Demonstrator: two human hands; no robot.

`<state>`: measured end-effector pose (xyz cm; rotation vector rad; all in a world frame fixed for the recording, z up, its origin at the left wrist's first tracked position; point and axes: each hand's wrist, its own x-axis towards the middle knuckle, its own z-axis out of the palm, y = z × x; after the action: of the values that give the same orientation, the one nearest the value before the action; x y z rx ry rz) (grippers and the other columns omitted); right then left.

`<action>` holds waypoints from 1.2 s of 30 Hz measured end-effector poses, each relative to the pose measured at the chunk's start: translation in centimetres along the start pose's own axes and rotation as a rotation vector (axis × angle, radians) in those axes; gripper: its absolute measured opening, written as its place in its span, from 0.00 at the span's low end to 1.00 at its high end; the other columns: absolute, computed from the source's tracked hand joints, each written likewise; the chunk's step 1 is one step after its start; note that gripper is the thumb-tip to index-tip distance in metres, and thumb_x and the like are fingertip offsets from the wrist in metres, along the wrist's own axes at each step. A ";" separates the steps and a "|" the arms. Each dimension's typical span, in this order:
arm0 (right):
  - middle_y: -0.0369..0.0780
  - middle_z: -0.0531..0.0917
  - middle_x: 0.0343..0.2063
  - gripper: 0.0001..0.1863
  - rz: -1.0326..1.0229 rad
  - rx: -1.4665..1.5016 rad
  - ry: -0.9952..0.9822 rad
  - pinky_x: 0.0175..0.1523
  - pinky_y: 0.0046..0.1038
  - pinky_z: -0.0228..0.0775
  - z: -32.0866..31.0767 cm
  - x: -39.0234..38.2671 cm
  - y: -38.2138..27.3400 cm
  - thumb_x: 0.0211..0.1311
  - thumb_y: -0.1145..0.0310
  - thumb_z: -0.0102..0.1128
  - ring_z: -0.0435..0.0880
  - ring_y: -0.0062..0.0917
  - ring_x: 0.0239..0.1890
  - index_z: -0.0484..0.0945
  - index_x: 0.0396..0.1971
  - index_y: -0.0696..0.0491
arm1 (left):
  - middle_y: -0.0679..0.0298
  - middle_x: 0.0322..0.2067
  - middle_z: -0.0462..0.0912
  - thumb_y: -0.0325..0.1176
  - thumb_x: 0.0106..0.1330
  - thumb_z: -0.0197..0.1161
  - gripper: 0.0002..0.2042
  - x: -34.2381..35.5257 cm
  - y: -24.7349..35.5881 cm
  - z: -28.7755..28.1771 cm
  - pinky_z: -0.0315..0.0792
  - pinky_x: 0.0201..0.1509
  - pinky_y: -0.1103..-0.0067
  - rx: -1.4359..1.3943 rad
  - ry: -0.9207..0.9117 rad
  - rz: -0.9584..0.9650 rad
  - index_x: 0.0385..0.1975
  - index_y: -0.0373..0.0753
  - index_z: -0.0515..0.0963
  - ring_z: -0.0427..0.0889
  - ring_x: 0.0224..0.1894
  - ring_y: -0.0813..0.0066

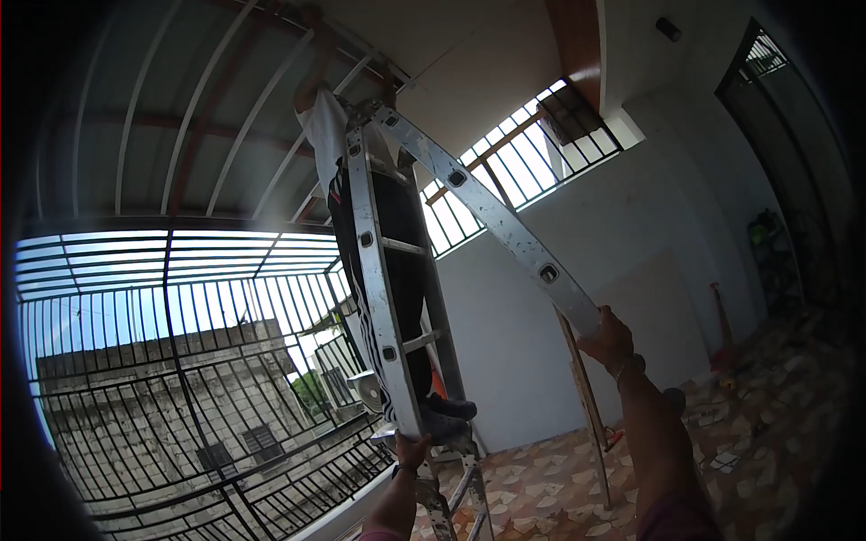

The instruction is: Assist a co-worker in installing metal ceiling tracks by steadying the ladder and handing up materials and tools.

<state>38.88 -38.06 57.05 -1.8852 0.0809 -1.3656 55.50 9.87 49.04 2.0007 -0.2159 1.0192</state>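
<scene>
A paint-spotted aluminium folding ladder (367, 261) stands in front of me. My left hand (413, 451) is closed round its near side rail, low down, just beside the feet of a person (401, 234) standing on the rungs. The ladder's other section (501, 221) slants down to the right from the top hinge. Its lower end is gripped by my right hand (609, 341). The person on the ladder wears a white shirt and dark striped trousers and reaches both arms up to the ceiling frame (361, 68).
Metal bars (171, 361) enclose the left side, with a block building (271, 361) beyond. A wooden prop (586, 410) leans near the white wall (523, 361). Patterned tiles (559, 478) cover the floor. A red-handled tool (722, 325) stands by the right wall. Ceiling panels (487, 63) hang overhead.
</scene>
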 end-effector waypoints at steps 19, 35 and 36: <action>0.48 0.76 0.39 0.34 -0.006 0.009 -0.002 0.47 0.36 0.69 0.0 0.3 0.4 0.33 0.61 0.66 0.76 0.41 0.41 0.64 0.44 0.58 | 0.47 0.39 0.74 0.43 0.38 0.71 0.35 -0.2 0.4 0.1 0.69 0.45 0.68 -0.004 0.014 0.034 0.45 0.32 0.62 0.75 0.42 0.55; 0.47 0.75 0.40 0.35 0.019 0.007 -0.017 0.48 0.37 0.68 0.0 0.1 0.0 0.33 0.60 0.65 0.76 0.41 0.42 0.63 0.45 0.56 | 0.48 0.38 0.74 0.42 0.39 0.70 0.34 0.1 -0.4 0.2 0.69 0.44 0.68 -0.010 0.022 0.044 0.44 0.32 0.61 0.75 0.41 0.57; 0.47 0.75 0.40 0.35 0.009 0.003 -0.012 0.48 0.37 0.68 0.0 0.1 -0.1 0.33 0.61 0.65 0.76 0.41 0.42 0.63 0.45 0.56 | 0.48 0.38 0.74 0.42 0.39 0.70 0.34 0.1 -0.7 0.2 0.69 0.44 0.69 -0.017 0.032 0.042 0.44 0.32 0.62 0.75 0.41 0.57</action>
<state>38.93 -38.05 57.21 -1.8883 0.0809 -1.3474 55.99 10.18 48.64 1.9710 -0.2494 1.0716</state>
